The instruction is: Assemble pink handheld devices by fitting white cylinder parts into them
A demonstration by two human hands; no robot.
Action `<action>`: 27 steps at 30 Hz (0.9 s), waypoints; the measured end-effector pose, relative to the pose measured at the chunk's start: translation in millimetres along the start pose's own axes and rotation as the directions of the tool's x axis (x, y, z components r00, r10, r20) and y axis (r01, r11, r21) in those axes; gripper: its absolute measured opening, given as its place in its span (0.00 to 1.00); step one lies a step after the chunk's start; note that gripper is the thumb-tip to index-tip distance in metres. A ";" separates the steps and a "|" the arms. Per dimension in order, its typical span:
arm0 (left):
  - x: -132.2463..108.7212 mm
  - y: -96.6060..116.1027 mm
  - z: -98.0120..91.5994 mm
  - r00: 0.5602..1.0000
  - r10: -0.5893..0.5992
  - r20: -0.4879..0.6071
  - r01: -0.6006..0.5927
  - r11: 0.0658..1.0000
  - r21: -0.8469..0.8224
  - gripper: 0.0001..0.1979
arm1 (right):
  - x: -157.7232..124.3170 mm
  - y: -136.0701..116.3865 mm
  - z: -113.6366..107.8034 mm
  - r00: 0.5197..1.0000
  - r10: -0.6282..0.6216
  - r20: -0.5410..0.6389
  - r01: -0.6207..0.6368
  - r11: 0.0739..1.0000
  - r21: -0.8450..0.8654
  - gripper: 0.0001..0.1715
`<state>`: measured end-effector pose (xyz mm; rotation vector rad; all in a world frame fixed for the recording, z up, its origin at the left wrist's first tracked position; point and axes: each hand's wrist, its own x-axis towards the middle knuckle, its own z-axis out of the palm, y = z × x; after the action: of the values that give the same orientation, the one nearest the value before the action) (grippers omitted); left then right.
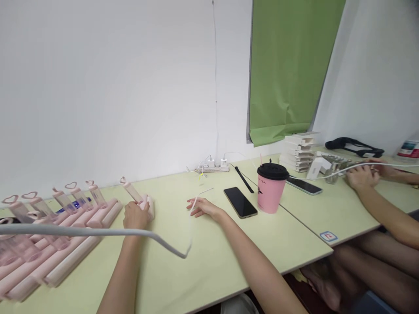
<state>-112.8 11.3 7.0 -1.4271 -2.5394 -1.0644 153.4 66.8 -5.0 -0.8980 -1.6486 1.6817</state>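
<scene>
My left hand (135, 215) is closed around the lower pink part of a pink tube with a clear section (132, 190). A small loop tops this tube, and my fingers cover part of its pink base. My right hand (205, 207) rests low over the table with its fingers apart, holding nothing that I can make out. A thin pale cord (193, 207) crosses in front of its fingertips; whether they touch is unclear. To the left of my left hand lie rows of similar pink tubes (78, 216), several with heart-shaped loops standing up.
A grey cable (137, 232) runs across the foreground. Right of my right hand are a black phone (240, 202) and a pink cup (271, 192) with a black lid. A power strip (214, 168) lies by the wall. Another person's hands (363, 175) work near stacked white boxes (297, 153).
</scene>
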 end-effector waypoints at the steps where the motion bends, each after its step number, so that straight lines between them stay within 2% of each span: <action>1: -2.6 3.7 -0.5 1.000 -0.022 -0.006 0.022 1.000 0.016 0.27 | 1.3 1.1 0.1 1.000 0.005 -0.001 -0.005 1.000 -0.004 0.20; 3: -6.0 9.0 0.5 0.998 -0.037 0.044 0.036 0.999 0.029 0.26 | 3.6 3.6 0.5 1.000 0.016 -0.012 -0.016 1.000 -0.008 0.18; 5: -6.0 11.2 5.3 0.995 0.011 0.098 -0.016 0.999 0.048 0.24 | 5.3 6.3 1.6 0.999 0.017 -0.031 -0.018 1.000 -0.015 0.17; 9: 7.2 16.7 23.8 0.993 0.117 0.012 -0.117 0.989 0.085 0.23 | 7.8 11.2 5.7 0.998 -0.019 -0.064 0.016 0.999 -0.051 0.13; 14: 46.0 38.6 47.9 0.991 0.113 0.066 -0.121 0.981 0.152 0.22 | 12.8 16.6 4.0 0.994 -0.065 -0.086 0.059 0.996 -0.064 0.12; 18: 82.6 55.2 70.1 0.995 0.080 0.055 -0.091 0.966 0.243 0.24 | 19.8 24.8 -2.9 0.957 -0.147 -0.249 0.106 0.980 -0.170 0.12; 19: 92.4 58.7 76.9 0.997 0.061 0.049 -0.071 0.967 0.246 0.25 | 22.1 27.5 -4.3 0.955 -0.163 -0.249 0.119 0.976 -0.183 0.12; 22: 122.2 71.8 100.4 0.997 -0.014 0.076 -0.001 0.981 0.196 0.25 | 28.2 34.9 -7.0 0.967 -0.187 -0.174 0.158 0.973 -0.168 0.13; 24: 140.0 85.9 117.7 0.988 -0.049 0.149 0.029 0.991 0.129 0.26 | 29.5 37.4 -7.9 0.971 -0.183 -0.155 0.162 0.977 -0.139 0.14; 27: 159.4 114.3 142.9 0.961 -0.001 0.276 -0.001 1.000 0.007 0.25 | 27.3 35.9 -8.5 0.975 -0.162 -0.154 0.147 0.984 -0.102 0.15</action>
<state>-76.5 251.2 15.6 -1.6813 -2.7221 -0.9121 145.5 92.5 -42.1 -0.8996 -1.6494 1.4024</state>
